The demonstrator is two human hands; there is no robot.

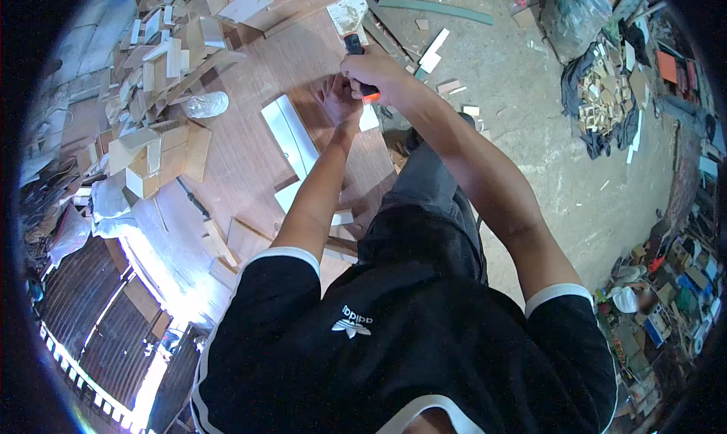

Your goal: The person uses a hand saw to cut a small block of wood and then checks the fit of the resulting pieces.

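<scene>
This looks like a woodworking workshop, fairly rough and crowded: cut boards and box-like wooden pieces (pixel 163 157) pile up along a broad wooden table (pixel 246 146), where a black-and-orange hand tool (pixel 353 44) is in use. Offcuts (pixel 433 51) litter the bare concrete floor (pixel 545 184), near a black sack (pixel 569 82) full of small wood scraps (pixel 602 104).
</scene>
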